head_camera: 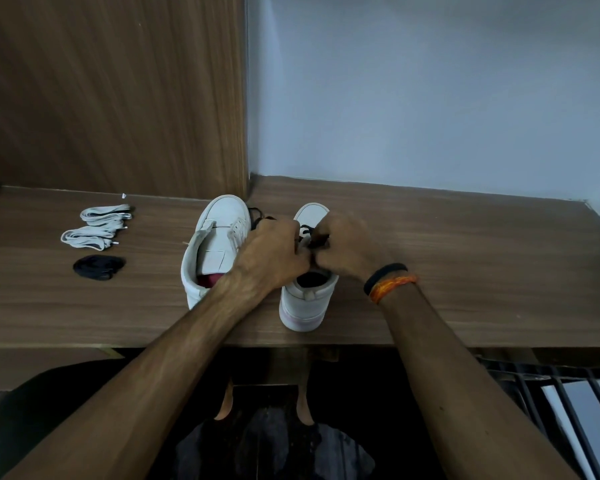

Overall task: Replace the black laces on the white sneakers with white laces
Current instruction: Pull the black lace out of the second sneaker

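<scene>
**Both hands at the lacing of the right-hand white sneaker**

While the wood-grain laminate tabletop carries two smooth white low-top sneakers, both hands meet over the one at 3 o'clock of the pair. That right-hand white sneaker stands upright, its long axis running from heel at 6 o'clock to rounded toe at 12 o'clock. The left hand is curled over its lacing area, fingers bent round the black lace; the right hand, wearing a black band and an orange thread at the wrist, pinches the same thin dark cord just above the shoe's opening. The left-hand white sneaker lies beside it at 9 o'clock, tilted on its side, toe toward 12 o'clock, touching the left forearm. Farther toward 9 o'clock, well apart, rest two flat folded bundles of white laces and a small coiled black lace bundle.
</scene>
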